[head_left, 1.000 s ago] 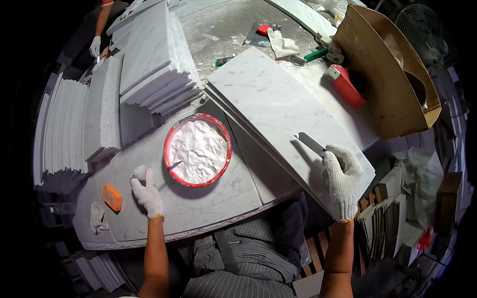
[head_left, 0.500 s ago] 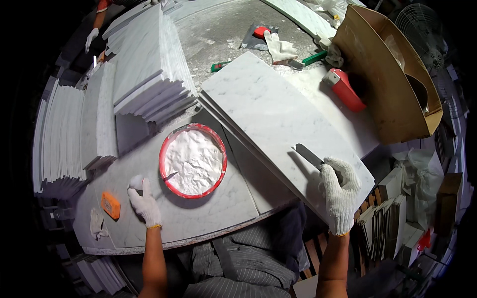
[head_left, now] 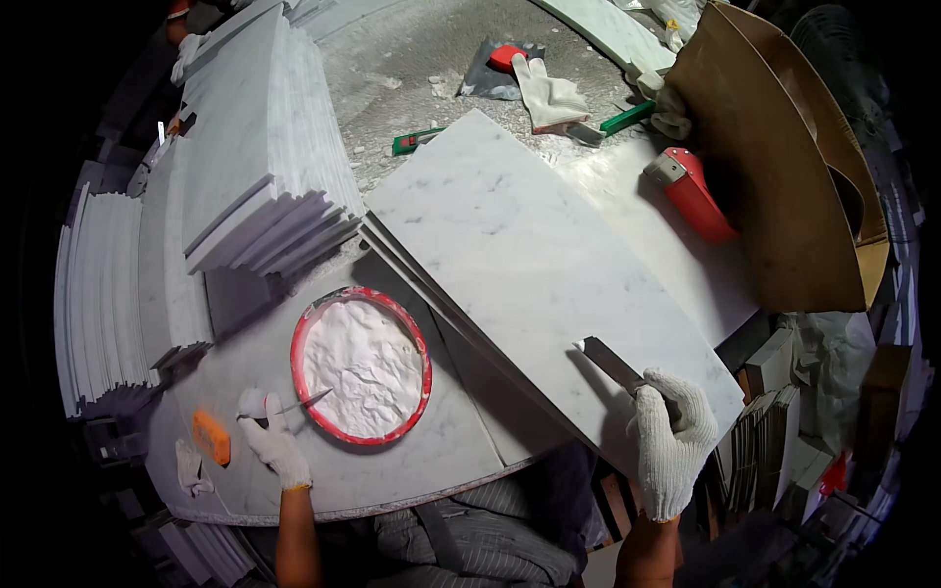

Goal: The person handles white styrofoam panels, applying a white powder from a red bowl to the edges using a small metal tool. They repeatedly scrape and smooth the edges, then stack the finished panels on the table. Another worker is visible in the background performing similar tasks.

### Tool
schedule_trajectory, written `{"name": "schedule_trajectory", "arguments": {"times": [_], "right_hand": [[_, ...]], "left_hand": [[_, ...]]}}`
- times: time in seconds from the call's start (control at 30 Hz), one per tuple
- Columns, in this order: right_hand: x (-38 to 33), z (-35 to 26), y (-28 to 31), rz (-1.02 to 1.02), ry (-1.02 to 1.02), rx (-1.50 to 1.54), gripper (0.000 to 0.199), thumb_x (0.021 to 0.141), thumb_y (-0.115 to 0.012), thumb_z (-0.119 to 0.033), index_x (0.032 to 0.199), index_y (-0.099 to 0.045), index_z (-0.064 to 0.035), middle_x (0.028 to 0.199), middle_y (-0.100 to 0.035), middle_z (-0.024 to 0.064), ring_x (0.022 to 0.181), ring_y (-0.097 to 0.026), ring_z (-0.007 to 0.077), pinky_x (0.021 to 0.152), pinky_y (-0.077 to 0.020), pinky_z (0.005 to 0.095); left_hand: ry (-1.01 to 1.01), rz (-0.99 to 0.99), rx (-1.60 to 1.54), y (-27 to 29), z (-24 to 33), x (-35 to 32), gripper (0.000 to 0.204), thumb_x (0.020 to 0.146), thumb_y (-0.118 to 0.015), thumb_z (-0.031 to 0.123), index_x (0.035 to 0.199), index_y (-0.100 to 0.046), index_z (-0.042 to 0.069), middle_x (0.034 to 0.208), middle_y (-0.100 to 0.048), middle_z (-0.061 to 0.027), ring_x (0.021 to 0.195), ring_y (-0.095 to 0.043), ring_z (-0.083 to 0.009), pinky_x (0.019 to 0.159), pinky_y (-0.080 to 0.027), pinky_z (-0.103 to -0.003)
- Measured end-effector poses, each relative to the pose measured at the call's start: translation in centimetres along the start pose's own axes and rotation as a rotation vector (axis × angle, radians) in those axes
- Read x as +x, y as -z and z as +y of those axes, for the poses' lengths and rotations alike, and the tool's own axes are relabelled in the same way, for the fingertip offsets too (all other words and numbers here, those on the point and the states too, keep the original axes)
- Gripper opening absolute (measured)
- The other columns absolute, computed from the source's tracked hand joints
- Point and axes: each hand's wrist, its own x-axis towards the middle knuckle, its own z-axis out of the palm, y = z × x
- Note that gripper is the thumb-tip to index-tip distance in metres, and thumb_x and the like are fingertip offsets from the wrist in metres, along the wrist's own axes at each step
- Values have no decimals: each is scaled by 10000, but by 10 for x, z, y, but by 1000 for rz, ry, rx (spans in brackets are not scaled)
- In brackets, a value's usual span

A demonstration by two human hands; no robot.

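My left hand (head_left: 277,453), in a white knit glove, is closed round a thin pointed tool (head_left: 307,400) with a white rounded lump beside the fingers. The tool's tip reaches over the rim of a red tub (head_left: 425,387) filled with white paste (head_left: 358,358). My right hand (head_left: 674,441), also gloved, grips a dark flat scraper blade (head_left: 610,363). Its end, with a white dab on it, is over a pale grey-veined marble slab (head_left: 529,235). That slab lies on other slabs, slanting across the table.
Stacked slabs (head_left: 260,147) stand at the left, where a co-worker's gloved hand (head_left: 186,57) shows behind. An orange box (head_left: 211,438) and a crumpled glove (head_left: 191,468) lie near left. Beyond are a green cutter (head_left: 416,141), a red-handled tool (head_left: 692,196) and a cardboard box (head_left: 774,167).
The view has shifted, so the tub sits lower and farther left. More of the pointed tool shows at my left hand. My right hand still grips the scraper over the slab.
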Motion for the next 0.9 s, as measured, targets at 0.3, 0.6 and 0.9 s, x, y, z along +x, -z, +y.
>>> {"name": "schedule_trajectory", "arguments": {"times": [0.3,0.6,0.9], "right_hand": [[2,-2,-1,3,-19,-36,197,872,-690,-54,1047,-667,34,734,-643,84,552,-599,111,510,-449,245],[1,-6,-4,21,-54,-15,189,879,-676,-52,1045,-663,37,735,-642,84,547,-586,106,509,-442,241],[-2,-10,-9,-20,-31,51,197,891,-670,-63,1052,-656,49,771,-669,104,589,-601,110,546,-465,236]], "left_hand": [[202,-45,-258,-3,2,0,328,966,-575,57,1282,-488,50,1251,-481,-43,1018,-563,-156,699,-611,-318],[189,-40,-199,-3,-5,0,365,962,-599,93,1299,-477,27,1258,-488,-61,1021,-566,-168,702,-589,-315],[-56,-30,9,4,-21,4,366,934,-659,177,1212,-546,-34,1116,-603,-111,1002,-579,-201,864,-481,-335]]}}
